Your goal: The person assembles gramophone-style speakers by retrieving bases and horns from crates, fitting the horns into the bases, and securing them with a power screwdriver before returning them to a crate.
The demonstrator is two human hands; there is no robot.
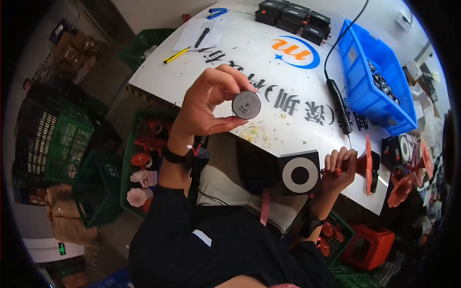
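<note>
Raised over the near edge of the table, my left hand [211, 98] is closed, pinching a round grey metal disc [246, 105] by its rim between thumb and fingers. The disc's flat face, with small marks on it, is turned toward me. To the right, my right hand [340, 169] is closed round the stem of a small gramophone-shaped piece. This piece has a black box [300, 174] with a white ring on its face, left of the hand, and a red flared horn [369, 165] on the hand's other side. Part of the stem is hidden by my fingers.
A blue bin [353, 81] with round dark parts stands at the table's [240, 43] right. A corded electric screwdriver [339, 105] hangs beside it. Black boxes [294, 21] line the back; a yellow cutter [176, 55] lies far left. Crates of red horns flank me.
</note>
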